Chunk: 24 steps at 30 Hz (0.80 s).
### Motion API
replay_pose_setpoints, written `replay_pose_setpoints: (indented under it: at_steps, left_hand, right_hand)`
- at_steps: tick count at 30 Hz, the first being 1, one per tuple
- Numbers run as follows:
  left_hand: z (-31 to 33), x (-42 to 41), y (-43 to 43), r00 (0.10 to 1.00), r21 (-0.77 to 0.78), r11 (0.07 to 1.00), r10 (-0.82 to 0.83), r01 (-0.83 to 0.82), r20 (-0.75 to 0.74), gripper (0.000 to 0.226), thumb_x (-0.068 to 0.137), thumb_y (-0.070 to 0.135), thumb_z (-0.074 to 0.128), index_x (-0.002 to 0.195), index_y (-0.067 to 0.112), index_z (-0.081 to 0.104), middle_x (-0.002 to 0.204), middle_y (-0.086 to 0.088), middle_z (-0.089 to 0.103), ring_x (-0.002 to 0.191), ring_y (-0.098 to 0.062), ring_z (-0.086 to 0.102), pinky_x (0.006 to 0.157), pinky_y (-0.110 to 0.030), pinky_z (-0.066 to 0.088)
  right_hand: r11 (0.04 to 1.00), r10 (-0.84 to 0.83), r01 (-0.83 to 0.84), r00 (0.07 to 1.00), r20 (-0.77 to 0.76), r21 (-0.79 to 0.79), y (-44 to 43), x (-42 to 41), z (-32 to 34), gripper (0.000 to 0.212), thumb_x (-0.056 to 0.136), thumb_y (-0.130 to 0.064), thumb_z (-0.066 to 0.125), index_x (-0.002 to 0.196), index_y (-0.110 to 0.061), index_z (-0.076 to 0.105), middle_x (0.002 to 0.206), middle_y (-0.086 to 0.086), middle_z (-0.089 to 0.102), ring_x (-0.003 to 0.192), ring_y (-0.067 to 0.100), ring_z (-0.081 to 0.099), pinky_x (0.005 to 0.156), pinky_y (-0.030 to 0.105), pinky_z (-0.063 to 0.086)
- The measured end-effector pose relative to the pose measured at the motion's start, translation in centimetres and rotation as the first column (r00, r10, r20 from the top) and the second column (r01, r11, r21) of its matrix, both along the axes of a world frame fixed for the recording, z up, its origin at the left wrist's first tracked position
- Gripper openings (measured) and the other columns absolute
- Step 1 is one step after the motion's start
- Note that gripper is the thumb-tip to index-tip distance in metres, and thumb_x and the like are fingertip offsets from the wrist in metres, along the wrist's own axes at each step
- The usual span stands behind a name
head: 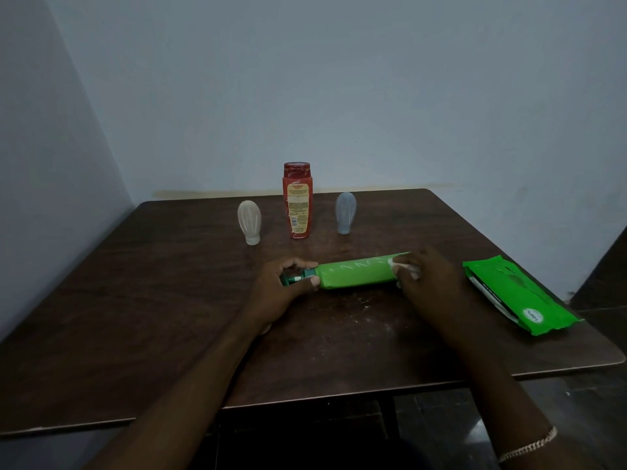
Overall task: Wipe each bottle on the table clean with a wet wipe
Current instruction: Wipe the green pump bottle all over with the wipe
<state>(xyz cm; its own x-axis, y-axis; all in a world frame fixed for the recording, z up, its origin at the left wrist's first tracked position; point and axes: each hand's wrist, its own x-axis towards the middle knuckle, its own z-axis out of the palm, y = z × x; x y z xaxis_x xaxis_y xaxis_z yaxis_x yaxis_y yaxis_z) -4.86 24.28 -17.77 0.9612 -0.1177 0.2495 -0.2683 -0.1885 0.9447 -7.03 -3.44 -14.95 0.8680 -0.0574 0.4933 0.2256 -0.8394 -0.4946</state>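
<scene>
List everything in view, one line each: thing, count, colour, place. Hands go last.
green bottle: one, bright green with a darker cap, lying on its side mid-table
red bottle: one, red with a yellow label, upright at the back centre
whitish bottle: one, translucent white, standing cap-down at the back left
grey bottle: one, translucent grey-blue, standing cap-down at the back right
wet wipe: one, white, against the green bottle's right end
wipe pack: one, green, flat on the table's right side
table: one, dark brown
wall: pale blue, behind
bracelet: one, pale, right wrist
left hand: holds the cap end
right hand: holds the wipe
</scene>
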Motion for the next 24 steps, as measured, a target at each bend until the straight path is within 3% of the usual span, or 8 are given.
replay_pose_setpoints:
  at_steps: [3, 8, 10, 13, 18, 24]
  left_hand:
    - [0.1, -0.2, 0.0, 1.000, -0.001, 1.000, -0.002, 0.002, 0.002, 0.027, 0.077, 0.015, 0.083, 0.102, 0.024, 0.075, 0.113, 0.011, 0.072, 0.105, -0.011, 0.068, 0.093, -0.046, 0.057]
    - [0.3, -0.3, 0.0, 1.000, -0.024, 1.000, -0.004, 0.003, -0.016, 0.033, 0.076, 0.013, 0.084, 0.106, 0.020, 0.074, 0.109, 0.005, 0.073, 0.101, -0.012, 0.070, 0.090, -0.039, 0.059]
    - [0.3, -0.3, 0.0, 1.000, -0.043, 0.999, -0.006, 0.006, -0.009, 0.033, 0.075, 0.011, 0.084, 0.105, 0.017, 0.074, 0.108, 0.003, 0.075, 0.099, -0.013, 0.071, 0.088, -0.037, 0.059]
    - [0.3, -0.4, -0.1, 1.000, -0.034, 0.999, -0.010, 0.010, 0.007, 0.033, 0.074, 0.010, 0.085, 0.106, 0.015, 0.075, 0.106, 0.003, 0.075, 0.098, -0.013, 0.071, 0.086, -0.033, 0.059]
    - [0.3, -0.5, 0.0, 1.000, -0.001, 1.000, -0.003, 0.003, 0.016, 0.034, 0.074, 0.011, 0.086, 0.105, 0.019, 0.075, 0.105, 0.005, 0.075, 0.098, -0.013, 0.071, 0.086, -0.034, 0.058]
    - [0.4, -0.6, -0.1, 1.000, 0.005, 1.000, 0.004, -0.004, -0.001, 0.038, 0.072, 0.007, 0.086, 0.106, 0.019, 0.074, 0.105, 0.008, 0.075, 0.097, -0.008, 0.070, 0.085, -0.029, 0.058]
  right_hand:
    - [0.998, 0.058, -0.058, 0.998, -0.025, -0.014, 2.2, -0.3, 0.3, 0.019, 0.089, -0.023, 0.069, 0.106, -0.015, 0.072, 0.105, 0.004, 0.065, 0.094, 0.021, 0.061, 0.081, 0.031, 0.047]
    - [0.987, 0.162, -0.162, 0.987, -0.019, 0.008, 6.0, -1.2, 0.6, 0.022, 0.092, -0.017, 0.064, 0.112, -0.010, 0.069, 0.108, 0.007, 0.061, 0.093, 0.018, 0.058, 0.080, 0.024, 0.042]
    - [0.969, 0.246, -0.246, 0.969, -0.032, -0.003, 6.4, -1.9, 0.2, 0.023, 0.092, -0.017, 0.064, 0.114, -0.012, 0.069, 0.105, 0.004, 0.060, 0.090, 0.012, 0.056, 0.079, 0.020, 0.041]
    - [0.978, 0.198, -0.198, 0.980, 0.001, 0.063, 5.3, -1.9, 0.1, 0.018, 0.089, -0.019, 0.068, 0.106, -0.014, 0.073, 0.095, -0.003, 0.059, 0.080, 0.003, 0.054, 0.068, 0.007, 0.035]
    - [0.986, 0.167, -0.167, 0.986, 0.008, 0.019, 7.5, -1.1, 0.6, 0.021, 0.092, -0.017, 0.063, 0.110, -0.010, 0.071, 0.108, 0.008, 0.062, 0.094, 0.018, 0.058, 0.078, 0.022, 0.037]
    - [0.945, 0.325, -0.324, 0.946, 0.009, -0.038, 8.7, -2.7, -0.7, 0.020, 0.090, -0.015, 0.064, 0.109, -0.015, 0.070, 0.093, -0.005, 0.052, 0.080, 0.007, 0.051, 0.069, 0.010, 0.034]
